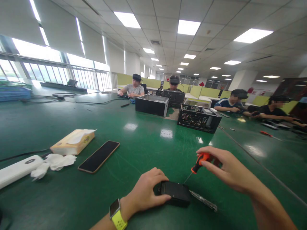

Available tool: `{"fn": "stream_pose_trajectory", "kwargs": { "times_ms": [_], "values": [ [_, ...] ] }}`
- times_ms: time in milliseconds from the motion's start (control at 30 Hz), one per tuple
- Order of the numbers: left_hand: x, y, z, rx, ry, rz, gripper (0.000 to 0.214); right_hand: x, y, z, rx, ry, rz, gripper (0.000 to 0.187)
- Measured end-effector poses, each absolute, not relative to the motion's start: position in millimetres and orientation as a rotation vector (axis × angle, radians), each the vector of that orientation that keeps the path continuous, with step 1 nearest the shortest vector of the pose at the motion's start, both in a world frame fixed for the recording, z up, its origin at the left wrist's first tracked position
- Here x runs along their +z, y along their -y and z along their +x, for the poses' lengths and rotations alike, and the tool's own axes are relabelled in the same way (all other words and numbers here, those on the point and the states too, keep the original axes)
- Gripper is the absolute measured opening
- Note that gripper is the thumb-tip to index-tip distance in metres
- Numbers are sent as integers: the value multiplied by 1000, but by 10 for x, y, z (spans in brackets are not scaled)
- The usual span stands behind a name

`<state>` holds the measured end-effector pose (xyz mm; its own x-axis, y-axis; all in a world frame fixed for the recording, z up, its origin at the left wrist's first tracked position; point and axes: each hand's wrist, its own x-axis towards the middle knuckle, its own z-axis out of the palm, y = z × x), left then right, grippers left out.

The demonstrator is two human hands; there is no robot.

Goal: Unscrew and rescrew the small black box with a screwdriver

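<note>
My left hand (146,190), with a yellow-strapped watch on its wrist, grips a small black box-shaped part (176,193) that lies on the green table (148,143) near the front edge. A flat metal strip (203,201) sticks out from the part's right side. My right hand (227,167) holds an orange-and-black screwdriver (199,163) by the handle. Its thin shaft slants down to the left, with the tip at the top right corner of the black part.
A phone (98,156) lies face up left of my hands, beside crumpled tissue (54,163), a tissue box (73,142) and a white power bank (18,169). Two open computer cases (152,104) (199,118) stand farther back. Several people sit at the far side; a red-handled tool (267,134) lies right.
</note>
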<state>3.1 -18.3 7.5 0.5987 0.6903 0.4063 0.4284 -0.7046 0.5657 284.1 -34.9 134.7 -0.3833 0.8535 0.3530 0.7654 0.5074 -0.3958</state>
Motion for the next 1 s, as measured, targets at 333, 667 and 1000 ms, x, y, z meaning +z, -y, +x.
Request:
{"fn": "stream_pose_trajectory", "kwargs": {
  "times_ms": [333, 667, 1000],
  "values": [
    [105, 198, 36, 878, -914, 2392, 34, 1326, 360, 2846, 90, 2275, -1336, 24],
    [113, 195, 32, 873, -889, 2401, 35, 1395, 420, 2880, 111, 2078, -1253, 26],
    [83, 184, 22, 877, -873, 2413, 37, 1316, 371, 2661, 200, 2256, -1210, 26]
  ]
}}
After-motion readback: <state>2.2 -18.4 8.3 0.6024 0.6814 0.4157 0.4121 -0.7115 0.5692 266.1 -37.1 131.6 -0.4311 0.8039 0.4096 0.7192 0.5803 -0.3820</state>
